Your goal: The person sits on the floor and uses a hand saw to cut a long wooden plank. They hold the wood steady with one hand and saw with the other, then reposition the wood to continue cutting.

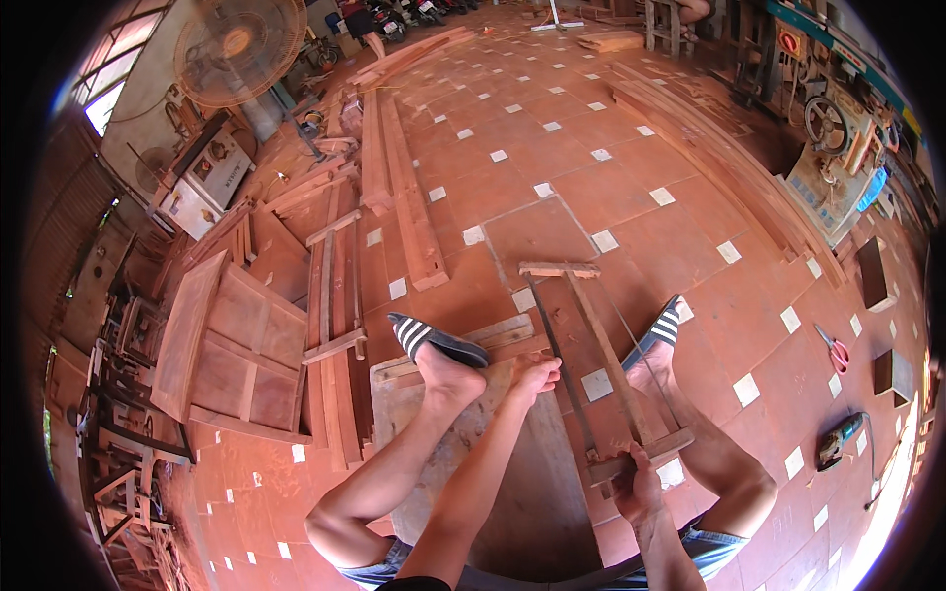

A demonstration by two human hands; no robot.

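My right hand [638, 485] is closed around the near end of a wooden frame saw [603, 345], just right of the board. The saw points away from me, with a dark blade along its left side and a thin tension line on its right. My left hand [537, 375] is closed beside the blade, over the far right edge of a wide wooden board [512, 473]. What its fingers hold is hidden. A reddish wood strip [505, 350] lies across the board's far end, under my left foot's black sandal [439, 340]. My right foot stands on the tiles beyond the saw.
Wooden panel furniture [246, 355] and stacked timber [340, 295] are on the left. Long planks [719, 167] lie at the far right. Red-handled scissors [838, 353], a power tool [840, 440] and wooden blocks [892, 377] rest at right. A large fan [236, 44] stands far left.
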